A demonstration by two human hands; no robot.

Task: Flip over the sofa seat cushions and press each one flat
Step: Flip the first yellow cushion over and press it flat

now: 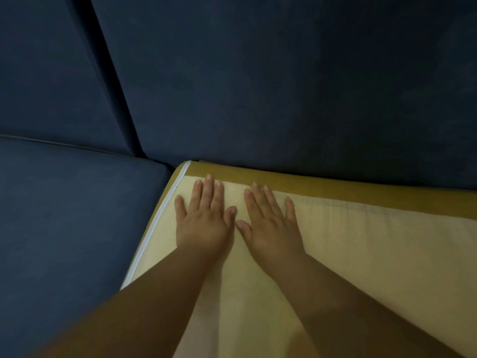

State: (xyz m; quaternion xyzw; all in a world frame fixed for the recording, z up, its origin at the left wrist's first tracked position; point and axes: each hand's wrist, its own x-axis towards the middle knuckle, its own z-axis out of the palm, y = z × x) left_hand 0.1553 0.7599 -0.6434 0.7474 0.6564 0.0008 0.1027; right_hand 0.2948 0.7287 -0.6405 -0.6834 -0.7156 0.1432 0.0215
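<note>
A seat cushion (361,241) lies on the sofa with its pale yellow mesh underside up, an ochre band along its back edge and a white zipper down its left edge. My left hand (204,218) and my right hand (271,223) both lie flat on its far left corner, palms down, fingers straight and spread, thumbs nearly touching. To the left sits a second seat cushion (64,215), dark blue side up.
Dark blue back cushions (284,86) rise right behind the seats, with a narrow gap between two of them at the upper left. The yellow cushion's back edge butts against them.
</note>
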